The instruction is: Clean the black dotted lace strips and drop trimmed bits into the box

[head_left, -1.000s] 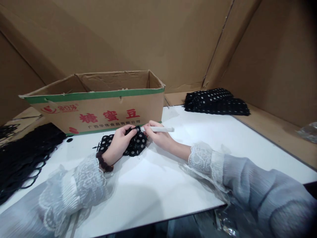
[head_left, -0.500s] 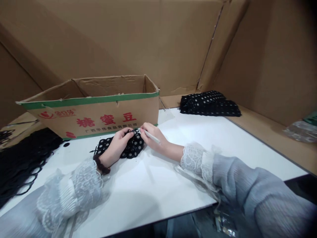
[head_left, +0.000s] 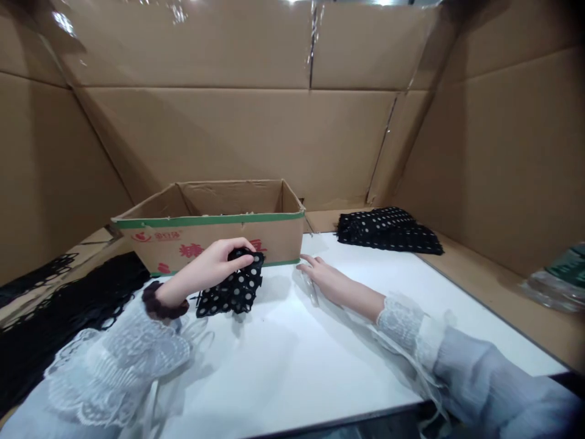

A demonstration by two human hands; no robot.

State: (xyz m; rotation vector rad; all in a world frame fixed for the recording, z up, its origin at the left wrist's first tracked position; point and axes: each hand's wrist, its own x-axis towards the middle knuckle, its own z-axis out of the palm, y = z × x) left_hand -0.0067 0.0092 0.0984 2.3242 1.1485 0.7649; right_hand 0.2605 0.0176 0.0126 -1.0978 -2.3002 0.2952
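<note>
My left hand point(head_left: 223, 262) grips the top edge of a black fabric piece with pale polka dots point(head_left: 233, 289), thumb in front. The fabric hangs at the middle of the white table, its edges ragged. To the right, my right hand point(head_left: 326, 277) is low over the tabletop with its fingers stretched out. Under its fingers is a slim white pen-like tool point(head_left: 313, 294), slightly blurred, pointing toward me; the fingers are not closed round it.
Behind my left hand stands an open cardboard box point(head_left: 219, 235) with a green rim. Black netted material point(head_left: 77, 311) covers the left side. More dotted black fabric point(head_left: 388, 231) is stacked at the back right. A clear plastic bag point(head_left: 557, 280) lies far right; cardboard walls point(head_left: 228, 134) enclose the table point(head_left: 283, 366).
My right hand has moved right, away from the fabric, and let go of the white tool. My left hand has lifted the fabric a little. The view has tilted up.
</note>
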